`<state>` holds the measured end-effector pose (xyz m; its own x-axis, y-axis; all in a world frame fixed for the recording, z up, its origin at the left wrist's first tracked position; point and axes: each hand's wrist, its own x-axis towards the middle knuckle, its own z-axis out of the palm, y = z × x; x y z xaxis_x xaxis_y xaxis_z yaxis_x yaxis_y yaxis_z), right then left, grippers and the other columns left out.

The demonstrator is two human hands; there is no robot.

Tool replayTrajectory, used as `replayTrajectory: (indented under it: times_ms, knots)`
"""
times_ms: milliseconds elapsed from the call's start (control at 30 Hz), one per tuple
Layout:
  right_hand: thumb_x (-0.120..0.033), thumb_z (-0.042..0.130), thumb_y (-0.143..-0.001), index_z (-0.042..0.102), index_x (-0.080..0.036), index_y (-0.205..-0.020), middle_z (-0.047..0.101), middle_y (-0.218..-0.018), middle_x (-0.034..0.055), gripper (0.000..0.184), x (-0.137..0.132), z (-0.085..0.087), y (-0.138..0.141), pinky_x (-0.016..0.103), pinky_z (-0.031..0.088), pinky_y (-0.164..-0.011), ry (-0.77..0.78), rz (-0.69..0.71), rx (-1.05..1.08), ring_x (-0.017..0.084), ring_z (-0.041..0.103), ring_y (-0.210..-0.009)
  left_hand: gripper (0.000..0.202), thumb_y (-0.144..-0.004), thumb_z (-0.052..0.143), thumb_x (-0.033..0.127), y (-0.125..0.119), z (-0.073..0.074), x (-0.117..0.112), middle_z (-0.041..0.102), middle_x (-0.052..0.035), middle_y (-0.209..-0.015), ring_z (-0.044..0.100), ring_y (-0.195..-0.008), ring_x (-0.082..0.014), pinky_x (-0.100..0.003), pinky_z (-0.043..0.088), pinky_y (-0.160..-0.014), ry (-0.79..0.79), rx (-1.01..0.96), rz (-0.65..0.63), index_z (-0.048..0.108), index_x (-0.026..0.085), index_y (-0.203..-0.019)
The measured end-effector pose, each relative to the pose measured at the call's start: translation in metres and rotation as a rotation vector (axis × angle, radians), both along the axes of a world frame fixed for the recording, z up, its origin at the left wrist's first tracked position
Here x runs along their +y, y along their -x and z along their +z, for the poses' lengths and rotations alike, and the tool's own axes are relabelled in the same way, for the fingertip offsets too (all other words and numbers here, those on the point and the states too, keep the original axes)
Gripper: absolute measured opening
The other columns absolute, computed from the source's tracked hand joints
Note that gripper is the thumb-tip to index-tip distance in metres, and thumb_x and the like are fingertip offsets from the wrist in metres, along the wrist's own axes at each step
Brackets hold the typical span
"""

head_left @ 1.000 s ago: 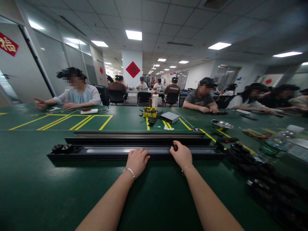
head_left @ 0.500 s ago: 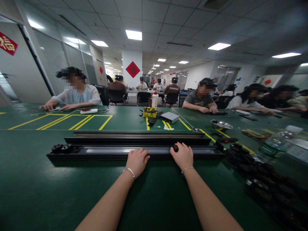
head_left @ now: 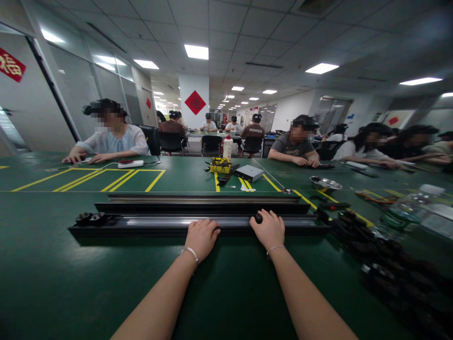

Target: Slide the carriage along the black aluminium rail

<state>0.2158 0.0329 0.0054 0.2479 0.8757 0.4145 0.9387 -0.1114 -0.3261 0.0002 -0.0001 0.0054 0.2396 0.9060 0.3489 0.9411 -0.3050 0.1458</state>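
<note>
A long black rail (head_left: 152, 222) with a shiny grey channel lies crosswise in front of me. My left hand (head_left: 203, 240) is closed over its near edge, right of the rail's middle, with the fingertips hidden behind the edge. Farther right, my right hand (head_left: 270, 231) is curled round a small black round part (head_left: 259, 218) at the channel; most of that part is covered by the fingers. Two black round pieces (head_left: 90, 218) sit in the rail's left end. Directly behind lies a second black rail (head_left: 141, 207).
Black parts (head_left: 392, 269) are heaped on the green table (head_left: 106, 283) at right, beside a plastic bottle (head_left: 403, 210). A metal bowl (head_left: 325, 183), a grey box (head_left: 249, 173) and a yellow block with cables (head_left: 220, 165) stand farther back. Several people sit around.
My hands and the rail have stayed where they were. The person at far left has shifted their hands slightly.
</note>
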Motion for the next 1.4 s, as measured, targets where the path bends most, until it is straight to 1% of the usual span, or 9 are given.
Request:
replayTrajectory:
  times_ms: [167, 467, 600, 800, 1033, 1233, 1400]
  knots:
    - [-0.04, 0.043, -0.071, 0.062, -0.021, -0.097, 0.057, -0.114, 0.0031, 0.038, -0.0013, 0.0024, 0.0013, 0.04, 0.019, -0.097, -0.02, -0.007, 0.016, 0.023, 0.039, -0.114, 0.025, -0.085, 0.034, 0.037, -0.0007, 0.0007, -0.0008, 0.059, -0.0005, -0.089, 0.049, -0.087, -0.0156, -0.032, 0.029, -0.076, 0.01, 0.003, 0.009, 0.056, 0.028, -0.095]
    - [-0.038, 0.044, -0.07, 0.062, -0.021, -0.095, 0.059, -0.11, 0.0028, 0.035, -0.0015, 0.004, 0.0012, 0.036, 0.022, -0.096, -0.019, 0.002, 0.03, 0.022, 0.04, -0.113, 0.026, -0.085, 0.034, 0.038, 0.0004, 0.0011, -0.0004, 0.058, -0.0005, -0.088, 0.049, -0.086, -0.0155, -0.031, 0.029, -0.077, 0.014, -0.005, 0.004, 0.056, 0.029, -0.094]
    - [-0.039, 0.043, -0.07, 0.062, -0.021, -0.095, 0.058, -0.111, 0.0024, 0.036, -0.002, 0.0043, 0.0012, 0.036, 0.022, -0.096, -0.017, 0.0, 0.038, 0.022, 0.04, -0.113, 0.025, -0.085, 0.034, 0.037, -0.0003, 0.0014, -0.001, 0.058, -0.0003, -0.088, 0.049, -0.087, -0.0158, -0.032, 0.029, -0.077, 0.013, -0.004, 0.005, 0.056, 0.029, -0.094]
    - [-0.039, 0.044, -0.07, 0.061, -0.019, -0.099, 0.058, -0.112, 0.004, 0.039, -0.0017, 0.0037, 0.0006, 0.035, 0.023, -0.096, -0.022, -0.001, 0.036, 0.022, 0.039, -0.114, 0.026, -0.085, 0.034, 0.038, -0.0002, 0.0021, -0.0013, 0.059, -0.0009, -0.089, 0.049, -0.087, -0.0159, -0.032, 0.029, -0.077, 0.023, 0.003, 0.005, 0.056, 0.028, -0.095]
    - [-0.039, 0.045, -0.069, 0.061, -0.02, -0.097, 0.057, -0.112, 0.0041, 0.038, 0.0, 0.0032, -0.0001, 0.036, 0.024, -0.095, -0.023, 0.001, 0.045, 0.023, 0.04, -0.113, 0.025, -0.085, 0.034, 0.037, 0.0002, -0.0001, 0.0002, 0.059, 0.0, -0.088, 0.05, -0.088, -0.016, -0.032, 0.029, -0.076, -0.004, 0.005, -0.007, 0.055, 0.029, -0.094]
    - [-0.038, 0.045, -0.068, 0.062, -0.02, -0.095, 0.058, -0.112, 0.0038, 0.035, -0.0008, 0.0046, 0.0005, 0.036, 0.024, -0.095, -0.014, -0.004, 0.056, 0.023, 0.04, -0.113, 0.026, -0.085, 0.033, 0.037, -0.0003, 0.0024, -0.0015, 0.059, -0.0006, -0.089, 0.049, -0.088, -0.016, -0.032, 0.029, -0.076, 0.012, 0.007, 0.0, 0.056, 0.028, -0.094]
    - [-0.037, 0.045, -0.068, 0.062, -0.02, -0.092, 0.059, -0.109, 0.0041, 0.033, -0.0011, 0.0058, 0.0012, 0.034, 0.025, -0.094, -0.023, 0.005, 0.036, 0.022, 0.043, -0.11, 0.025, -0.085, 0.034, 0.037, -0.001, 0.0041, -0.0023, 0.059, -0.0007, -0.09, 0.049, -0.088, -0.0161, -0.032, 0.029, -0.077, 0.025, -0.002, 0.001, 0.056, 0.028, -0.094]
